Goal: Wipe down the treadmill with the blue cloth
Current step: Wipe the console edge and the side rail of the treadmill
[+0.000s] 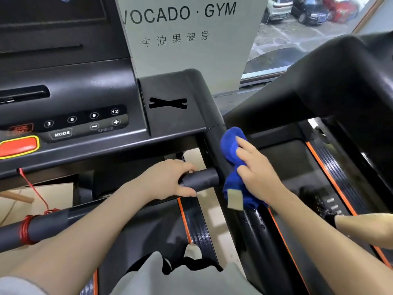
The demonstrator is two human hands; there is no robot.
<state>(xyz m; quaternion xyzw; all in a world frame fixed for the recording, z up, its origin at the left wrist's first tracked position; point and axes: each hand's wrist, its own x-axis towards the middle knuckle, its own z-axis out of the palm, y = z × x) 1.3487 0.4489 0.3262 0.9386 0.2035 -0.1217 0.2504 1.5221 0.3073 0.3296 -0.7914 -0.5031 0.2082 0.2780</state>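
The right hand [253, 167] presses the blue cloth [230, 145] on the treadmill post [214, 143] with flat fingers, so it might slip off, while the left hand [168, 179] grips the bar [202, 179].

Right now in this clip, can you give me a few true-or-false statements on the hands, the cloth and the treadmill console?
1. The right hand presses the crumpled blue cloth against the black upright side post of the treadmill. True.
2. The left hand rests on the red stop button. False: it grips the short grey padded handlebar.
3. A red cord is wound around the long grey front bar. True.
4. The speed buttons read 2, 4, 8, 10. False: 3, 6, 9, 12.
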